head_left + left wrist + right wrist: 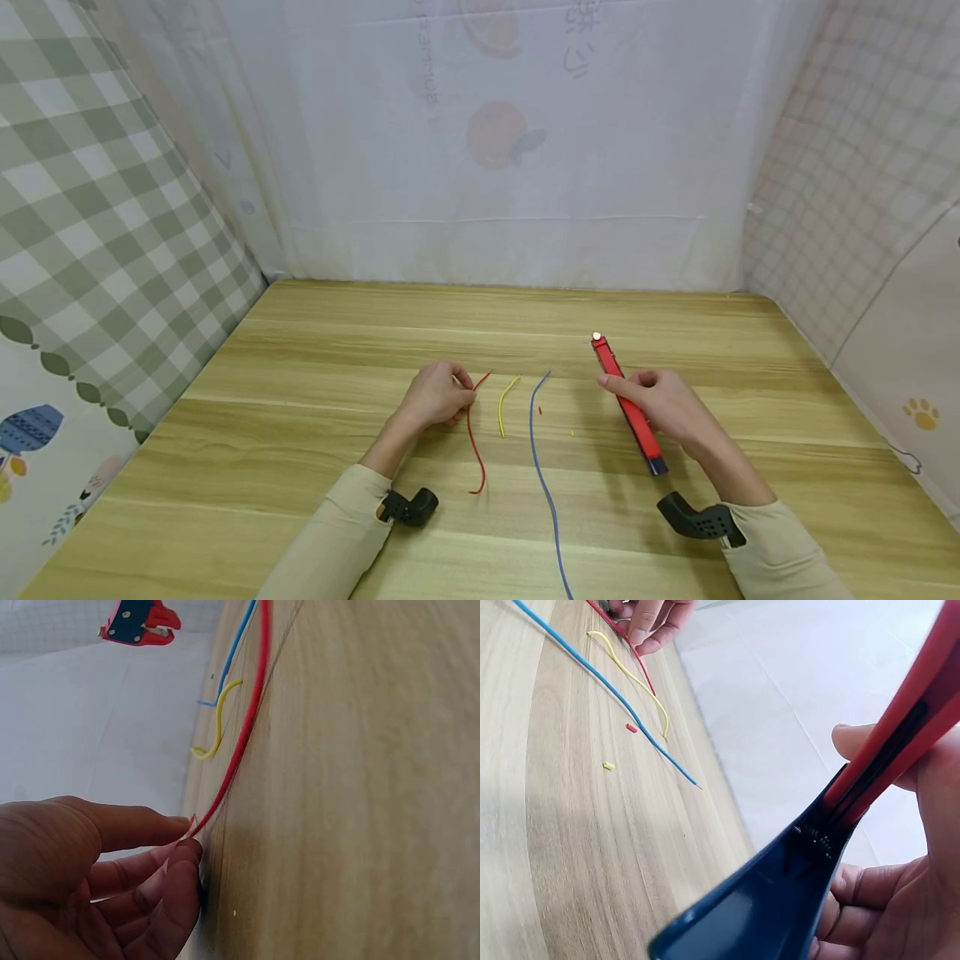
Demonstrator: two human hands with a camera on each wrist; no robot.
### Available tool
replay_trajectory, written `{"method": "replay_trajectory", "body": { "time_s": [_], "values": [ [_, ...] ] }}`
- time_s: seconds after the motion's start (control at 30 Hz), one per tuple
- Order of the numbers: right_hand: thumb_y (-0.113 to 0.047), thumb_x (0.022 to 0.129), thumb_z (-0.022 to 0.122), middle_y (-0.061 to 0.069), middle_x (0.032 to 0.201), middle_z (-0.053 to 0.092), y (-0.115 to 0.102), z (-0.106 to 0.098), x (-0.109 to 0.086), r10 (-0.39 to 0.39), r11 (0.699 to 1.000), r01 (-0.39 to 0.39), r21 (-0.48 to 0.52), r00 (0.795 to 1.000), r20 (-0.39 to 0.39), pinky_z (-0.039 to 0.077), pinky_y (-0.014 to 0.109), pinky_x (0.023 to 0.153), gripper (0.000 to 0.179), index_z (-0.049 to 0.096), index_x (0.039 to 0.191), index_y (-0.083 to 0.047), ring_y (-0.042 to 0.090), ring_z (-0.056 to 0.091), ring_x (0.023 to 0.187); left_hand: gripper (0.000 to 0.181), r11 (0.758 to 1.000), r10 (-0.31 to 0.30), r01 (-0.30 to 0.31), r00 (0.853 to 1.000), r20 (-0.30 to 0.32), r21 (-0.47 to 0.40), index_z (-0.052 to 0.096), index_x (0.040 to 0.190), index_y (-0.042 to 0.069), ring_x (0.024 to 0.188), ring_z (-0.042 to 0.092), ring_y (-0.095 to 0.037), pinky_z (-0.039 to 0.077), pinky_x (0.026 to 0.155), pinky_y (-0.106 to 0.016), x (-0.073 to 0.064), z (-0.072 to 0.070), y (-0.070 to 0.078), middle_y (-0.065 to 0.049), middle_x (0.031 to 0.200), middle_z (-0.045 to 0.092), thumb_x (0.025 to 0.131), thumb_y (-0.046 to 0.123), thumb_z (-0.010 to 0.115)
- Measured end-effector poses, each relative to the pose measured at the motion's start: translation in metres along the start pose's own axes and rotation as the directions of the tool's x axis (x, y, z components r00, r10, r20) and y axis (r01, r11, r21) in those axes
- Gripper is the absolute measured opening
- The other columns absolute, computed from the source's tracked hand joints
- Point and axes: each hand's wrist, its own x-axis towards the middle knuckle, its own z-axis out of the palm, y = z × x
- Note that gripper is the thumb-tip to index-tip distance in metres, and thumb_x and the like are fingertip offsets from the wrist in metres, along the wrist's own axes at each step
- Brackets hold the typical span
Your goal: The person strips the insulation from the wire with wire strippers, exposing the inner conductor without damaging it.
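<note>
My left hand (pixel 437 394) pinches a red wire (pixel 476 450) between thumb and fingertips near its far end, low over the table. The rest of that wire trails toward me. In my right hand (pixel 671 410) is a wire stripper (pixel 640 427) with red and dark blue parts, gripped around its handles and raised above the table. Its head (pixel 139 622) shows at the top of the left wrist view. Between the hands lie a short yellow wire (pixel 501 410) and a long blue wire (pixel 542 471) that runs toward my edge.
A tiny red piece (pixel 540 410) and a tiny yellow piece (pixel 572 433) lie on the wooden table (pixel 337 333), right of the blue wire. A pale curtain (pixel 360 167) hangs behind the table, with a green checked cloth (pixel 90 167) on the left.
</note>
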Motion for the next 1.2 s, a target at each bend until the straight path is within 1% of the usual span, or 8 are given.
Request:
{"method": "replay_trajectory", "body": {
  "time_s": [0.17,0.23,0.3,0.47,0.57,0.7,0.87,1.2],
  "values": [
    [-0.062,0.095,0.068,-0.007,0.066,0.043,0.000,-0.001,0.000,0.004,1.000,-0.005,-0.031,1.000,-0.021,0.040,0.030,0.054,0.054,0.062,0.084,-0.010,0.012,0.044,0.062,0.006,1.000,-0.021,0.021,1.000,-0.005,0.003,0.071,0.093,0.006,0.045,0.056,-0.009,0.050,0.045,-0.022,0.001,0.000,0.000,0.001,0.060,0.066,0.094,0.010,0.074],
    [-0.060,0.095,0.069,-0.006,0.065,0.046,0.001,-0.001,0.001,-0.009,0.998,0.007,-0.062,0.999,-0.031,0.041,0.030,0.053,0.053,0.059,0.079,-0.011,0.014,0.047,0.061,0.007,1.000,-0.028,0.028,1.000,-0.007,0.005,0.071,0.094,0.006,0.045,0.057,-0.009,0.050,0.045,-0.022,0.001,-0.001,0.000,0.000,0.062,0.068,0.095,0.012,0.075],
    [-0.058,0.096,0.068,-0.005,0.063,0.044,0.002,0.000,0.002,-0.039,0.991,0.034,-0.131,0.998,-0.040,0.040,0.030,0.052,0.054,0.054,0.072,-0.012,0.014,0.047,0.059,0.009,0.999,-0.036,0.036,0.999,-0.010,0.005,0.072,0.095,0.006,0.046,0.058,-0.009,0.051,0.045,-0.023,0.001,-0.003,0.000,0.000,0.065,0.069,0.095,0.014,0.076],
    [-0.059,0.097,0.065,-0.007,0.058,0.035,0.005,0.005,0.003,-0.086,0.942,0.065,-0.328,0.995,-0.051,0.033,0.027,0.051,0.058,0.042,0.064,-0.016,0.013,0.040,0.053,0.012,0.999,-0.049,0.049,0.999,-0.007,-0.014,0.072,0.096,0.007,0.048,0.060,-0.011,0.051,0.048,-0.024,-0.001,-0.007,-0.001,-0.002,0.069,0.072,0.096,0.017,0.077],
    [-0.062,0.094,0.065,-0.005,0.059,0.040,0.006,0.009,0.002,-0.056,0.914,0.028,-0.404,0.997,-0.057,0.034,0.028,0.050,0.058,0.047,0.066,-0.015,0.015,0.042,0.053,0.012,0.999,-0.045,0.045,0.999,-0.011,-0.014,0.072,0.096,0.008,0.049,0.061,-0.012,0.049,0.050,-0.024,-0.002,-0.009,-0.001,-0.002,0.068,0.071,0.096,0.019,0.076],
    [-0.067,0.090,0.066,0.002,0.068,0.053,0.008,0.012,0.002,-0.003,0.878,-0.042,-0.477,0.996,-0.093,0.038,0.032,0.051,0.059,0.055,0.073,-0.011,0.021,0.052,0.059,0.012,1.000,-0.024,0.024,0.999,-0.023,0.016,0.072,0.095,0.009,0.050,0.062,-0.012,0.044,0.051,-0.023,-0.001,-0.011,-0.001,-0.002,0.066,0.069,0.096,0.021,0.075],
    [-0.069,0.088,0.068,0.005,0.069,0.051,0.011,0.014,0.002,0.021,0.857,-0.081,-0.508,0.992,-0.123,0.039,0.033,0.051,0.062,0.055,0.072,-0.010,0.023,0.052,0.061,0.014,0.999,-0.010,0.011,1.000,-0.022,0.031,0.072,0.095,0.010,0.051,0.061,-0.012,0.042,0.052,-0.023,-0.001,-0.011,-0.001,-0.002,0.066,0.069,0.097,0.024,0.075],
    [-0.061,0.088,0.071,0.004,0.067,0.052,0.014,0.023,0.005,-0.021,0.849,-0.055,-0.525,0.990,-0.137,0.038,0.030,0.050,0.058,0.053,0.067,-0.010,0.022,0.052,0.059,0.016,0.998,0.027,-0.025,0.999,-0.040,0.061,0.074,0.093,0.011,0.051,0.056,-0.010,0.043,0.057,-0.024,-0.001,-0.012,0.000,0.000,0.065,0.067,0.096,0.026,0.075]
  ]
}}
